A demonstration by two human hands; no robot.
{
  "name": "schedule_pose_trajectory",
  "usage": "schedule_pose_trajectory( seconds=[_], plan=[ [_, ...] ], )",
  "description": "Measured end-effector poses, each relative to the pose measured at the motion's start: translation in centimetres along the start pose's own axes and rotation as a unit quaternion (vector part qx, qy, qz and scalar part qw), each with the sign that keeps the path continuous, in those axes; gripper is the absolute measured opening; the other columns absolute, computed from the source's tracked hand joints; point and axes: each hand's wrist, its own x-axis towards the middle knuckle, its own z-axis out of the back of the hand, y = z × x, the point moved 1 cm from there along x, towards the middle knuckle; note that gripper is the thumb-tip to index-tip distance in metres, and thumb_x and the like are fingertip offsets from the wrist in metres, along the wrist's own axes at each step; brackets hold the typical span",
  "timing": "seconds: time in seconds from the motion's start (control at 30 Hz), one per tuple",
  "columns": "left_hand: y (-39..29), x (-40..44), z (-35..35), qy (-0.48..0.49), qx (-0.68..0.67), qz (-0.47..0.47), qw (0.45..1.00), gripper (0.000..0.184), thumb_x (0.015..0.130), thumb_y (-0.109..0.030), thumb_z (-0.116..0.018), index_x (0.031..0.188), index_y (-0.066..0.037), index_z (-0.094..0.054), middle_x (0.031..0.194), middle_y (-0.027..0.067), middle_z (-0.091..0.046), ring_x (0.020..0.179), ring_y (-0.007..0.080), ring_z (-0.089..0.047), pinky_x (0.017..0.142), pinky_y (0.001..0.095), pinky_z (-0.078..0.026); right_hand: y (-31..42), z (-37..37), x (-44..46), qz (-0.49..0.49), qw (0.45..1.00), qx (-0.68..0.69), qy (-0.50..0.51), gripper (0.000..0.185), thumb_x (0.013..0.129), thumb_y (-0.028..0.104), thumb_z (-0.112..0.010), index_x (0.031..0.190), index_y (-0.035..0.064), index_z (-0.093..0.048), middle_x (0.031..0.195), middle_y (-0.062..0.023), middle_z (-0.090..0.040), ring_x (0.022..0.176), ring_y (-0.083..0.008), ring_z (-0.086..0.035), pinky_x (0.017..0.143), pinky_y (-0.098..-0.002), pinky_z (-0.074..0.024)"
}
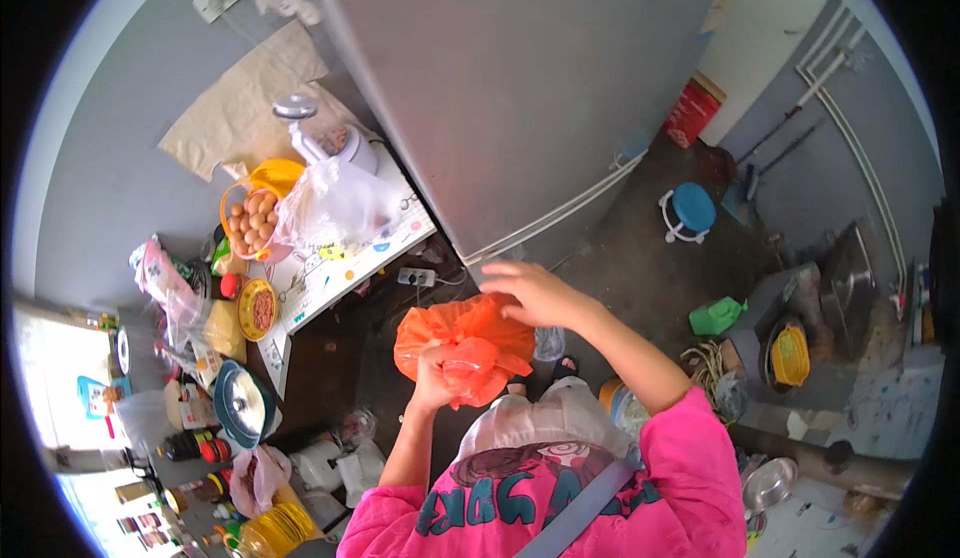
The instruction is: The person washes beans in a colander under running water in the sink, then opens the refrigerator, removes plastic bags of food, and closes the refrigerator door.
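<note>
An orange-red plastic bag (pixel 480 330), bulging with contents I cannot make out, hangs in front of my body. Its gathered neck is in my left hand (pixel 434 376), fingers closed round it. Above the bag's right side is my right hand (pixel 535 295), fingers stretched out and holding nothing; whether it touches the plastic I cannot tell. Just ahead stands a tall grey fridge (pixel 530 98). To the left, a white patterned table (pixel 345 278) carries a basket of eggs (pixel 253 222), a clear plastic bag (pixel 340 203) and a yellow bowl of reddish-brown bits (pixel 260 310).
A power strip (pixel 416 277) lies below the table edge. On the floor to the right are a blue-topped stool (pixel 692 208) and a green container (pixel 717 316). Bottles, a blue basin (pixel 244 404) and an oil jug (pixel 275 529) crowd the left side.
</note>
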Motion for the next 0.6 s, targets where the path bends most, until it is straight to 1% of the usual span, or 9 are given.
schedule_pose_trajectory(
  seconds=[0.03, 0.07, 0.13, 0.17, 0.27, 0.37, 0.4, 0.5, 0.6],
  plan=[
    [0.2, 0.6, -0.5, 0.02, -0.007, -0.023, 1.0, 0.019, 0.056, -0.011, -0.072, 0.071, -0.003, -0.063, 0.059, 0.0032, -0.058, 0.044, 0.0105, -0.053, 0.044, 0.0225, -0.04, -0.3, -0.7, -1.6, -0.028, 0.998, 0.052, 0.011, 0.046, 0.066, 0.007, -0.063, 0.111, 0.0047, -0.051, 0.127, -0.0135, -0.039, 0.114, -0.0294, -0.04, 0.094, -0.0361, -0.0353],
    [0.3, 1.1, -0.9, 0.042, -0.015, -0.045, 0.998, 0.019, 0.056, -0.011, -0.071, 0.072, -0.003, -0.063, 0.06, 0.0033, -0.058, 0.043, 0.0103, -0.053, 0.043, 0.0219, -0.041, -0.6, -1.5, -3.1, -0.033, 0.996, 0.084, -0.016, 0.05, 0.065, 0.006, -0.064, 0.114, 0.0046, -0.049, 0.127, -0.014, -0.039, 0.115, -0.0291, -0.04, 0.095, -0.0352, -0.0346],
    [0.0, 2.1, -1.8, 0.1, -0.013, -0.008, 0.995, 0.018, 0.057, -0.011, -0.071, 0.072, -0.003, -0.063, 0.061, 0.0035, -0.059, 0.045, 0.0109, -0.053, 0.046, 0.0233, -0.041, -0.7, -2.3, -5.5, -0.063, 0.986, 0.144, -0.058, 0.058, 0.063, 0.006, -0.065, 0.118, 0.0067, -0.047, 0.127, -0.0139, -0.04, 0.116, -0.0289, -0.039, 0.097, -0.0354, -0.0316],
    [-0.3, 2.6, -2.5, 0.133, -0.013, 0.01, 0.991, 0.018, 0.058, -0.011, -0.071, 0.072, -0.003, -0.063, 0.061, 0.0036, -0.059, 0.046, 0.0112, -0.053, 0.047, 0.024, -0.041, -0.7, -2.7, -6.5, -0.068, 0.983, 0.146, -0.087, 0.058, 0.063, 0.006, -0.065, 0.118, 0.0064, -0.047, 0.127, -0.0137, -0.039, 0.116, -0.029, -0.038, 0.097, -0.0355, -0.0311],
    [-1.0, 4.2, -5.1, 0.215, 0.008, 0.001, 0.977, 0.019, 0.057, -0.011, -0.072, 0.071, -0.003, -0.062, 0.06, 0.0038, -0.057, 0.051, 0.0142, -0.054, 0.053, 0.0269, -0.042, -1.2, -4.1, -9.6, -0.096, 0.966, 0.151, -0.186, 0.057, 0.064, 0.005, -0.063, 0.118, 0.0053, -0.046, 0.128, -0.0128, -0.039, 0.118, -0.0292, -0.036, 0.099, -0.0365, -0.0289],
    [-1.2, 5.7, -8.1, 0.287, 0.031, -0.055, 0.956, 0.021, 0.055, -0.011, -0.072, 0.072, -0.003, -0.062, 0.064, 0.0057, -0.057, 0.059, 0.0174, -0.054, 0.059, 0.0291, -0.041, -1.9, -4.9, -12.5, -0.119, 0.949, 0.161, -0.242, 0.052, 0.065, 0.004, -0.063, 0.115, 0.0052, -0.048, 0.128, -0.0125, -0.038, 0.118, -0.0288, -0.035, 0.099, -0.0357, -0.0287],
    [-1.2, 6.1, -9.3, 0.305, 0.029, -0.057, 0.95, 0.022, 0.055, -0.011, -0.072, 0.072, -0.003, -0.061, 0.067, 0.0066, -0.056, 0.062, 0.0183, -0.054, 0.06, 0.0294, -0.041, -2.2, -5.2, -13.7, -0.115, 0.935, 0.172, -0.287, 0.042, 0.068, 0.004, -0.062, 0.108, 0.0044, -0.052, 0.12, -0.0135, -0.047, 0.113, -0.028, -0.041, 0.094, -0.035, -0.0337],
    [-1.1, 6.9, -13.1, 0.352, 0.035, -0.063, 0.933, 0.024, 0.054, -0.011, -0.072, 0.074, -0.002, -0.061, 0.078, 0.0091, -0.055, 0.072, 0.0208, -0.054, 0.064, 0.0302, -0.041, -3.5, -6.1, -17.3, -0.221, 0.902, 0.207, -0.309, 0.033, 0.071, 0.0, -0.058, 0.104, 0.0017, -0.053, 0.11, -0.012, -0.054, 0.103, -0.0235, -0.05, 0.088, -0.0317, -0.0389],
    [-1.1, 7.5, -16.8, 0.402, 0.063, -0.066, 0.911, 0.024, 0.055, -0.01, -0.072, 0.075, -0.002, -0.061, 0.088, 0.0107, -0.053, 0.082, 0.0226, -0.052, 0.069, 0.0307, -0.041, -3.7, -5.7, -21.3, -0.299, 0.824, 0.298, -0.377, 0.024, 0.075, 0.001, -0.056, 0.099, 0.0002, -0.053, 0.096, -0.0076, -0.058, 0.09, -0.0156, -0.054, 0.08, -0.0265, -0.0415]
  ],
)
